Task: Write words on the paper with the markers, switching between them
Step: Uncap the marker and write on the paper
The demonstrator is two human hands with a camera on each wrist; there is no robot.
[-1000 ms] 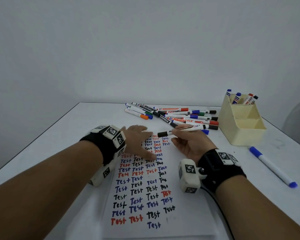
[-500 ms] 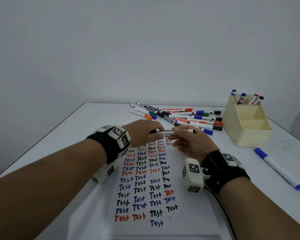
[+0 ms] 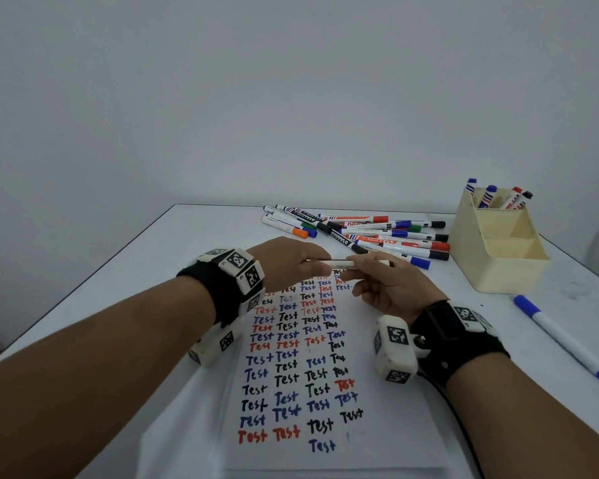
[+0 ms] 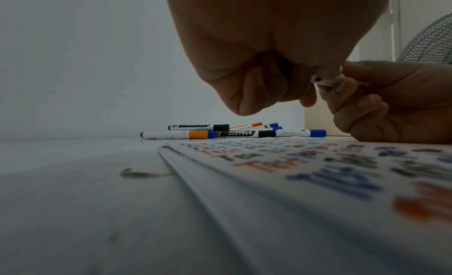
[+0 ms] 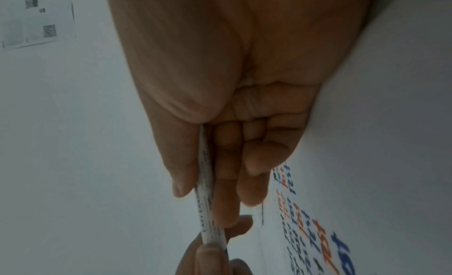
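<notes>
A white marker (image 3: 341,264) with a black cap lies level above the far end of the paper (image 3: 388,426), held at both ends. My right hand (image 3: 377,274) grips its barrel (image 5: 205,184) between thumb and curled fingers. My left hand (image 3: 301,262) closes round the capped end, which its fingers hide. In the left wrist view only a short bit of the marker (image 4: 327,81) shows between the two hands. The paper is filled with rows of "Test" in black, blue and red.
A pile of loose markers (image 3: 367,233) lies beyond the paper. A cream pen holder (image 3: 498,264) with several markers stands at the far right. One blue marker (image 3: 561,335) lies alone to the right. The paper tops a stack (image 4: 220,182).
My left hand lifted off the paper and took hold of the marker's black-capped end. The right hand kept the marker and shifted slightly left.
</notes>
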